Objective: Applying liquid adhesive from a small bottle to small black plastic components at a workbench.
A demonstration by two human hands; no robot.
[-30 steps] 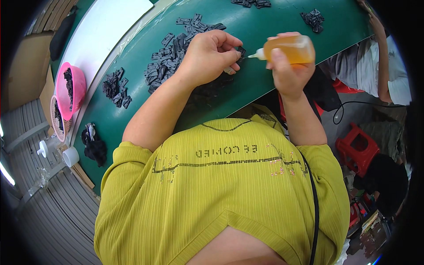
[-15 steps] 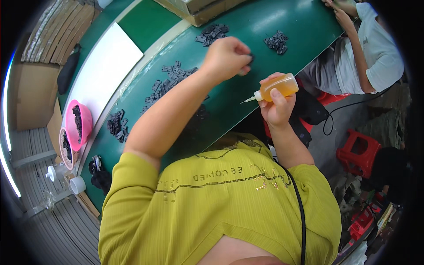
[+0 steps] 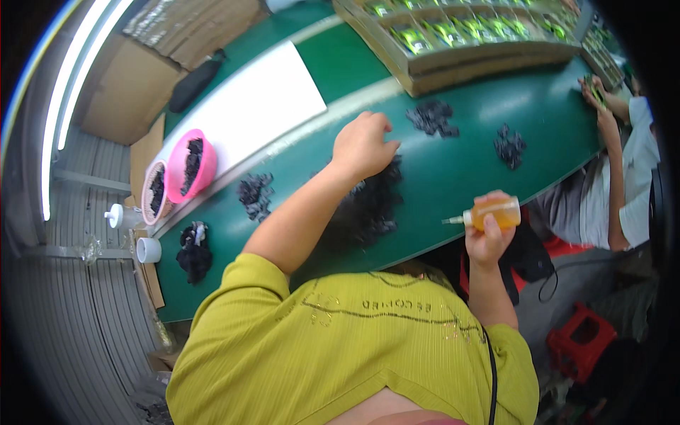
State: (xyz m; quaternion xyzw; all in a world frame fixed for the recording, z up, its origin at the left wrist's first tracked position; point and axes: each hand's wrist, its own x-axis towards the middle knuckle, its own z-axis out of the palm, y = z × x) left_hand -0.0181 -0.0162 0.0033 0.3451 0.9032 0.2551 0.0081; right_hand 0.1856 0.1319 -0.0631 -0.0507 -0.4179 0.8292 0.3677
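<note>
The left hand [image 3: 363, 145] now reaches farther out over the green desk [image 3: 467, 170] than it did half a second ago, its fingers curled loosely downward onto the far edge of the big pile of small black parts [image 3: 368, 205]; whether it has pinched any part cannot be told. The right hand [image 3: 487, 237] has drawn back toward the body, off the near edge of the desk, and is closed around a small squeeze bottle [image 3: 492, 214]. The bottle has swung from tilted to nearly level, its thin nozzle pointing left toward the pile, with clear space between tip and parts.

The bottle is translucent, filled with amber-orange liquid, and ends in a pale tapered tip. The thumb lies over its rear end.

Farther out on the desk lie two smaller heaps of black parts [image 3: 433, 117], well apart from the hand, and another heap [image 3: 253, 195] to the left. Beyond that stand a pink basket [image 3: 207, 166] holding black parts, a white sheet [image 3: 248, 106], and long trays [image 3: 467, 42] of green items. At the right end another person's hands [image 3: 598, 99] rest on the desk.
</note>
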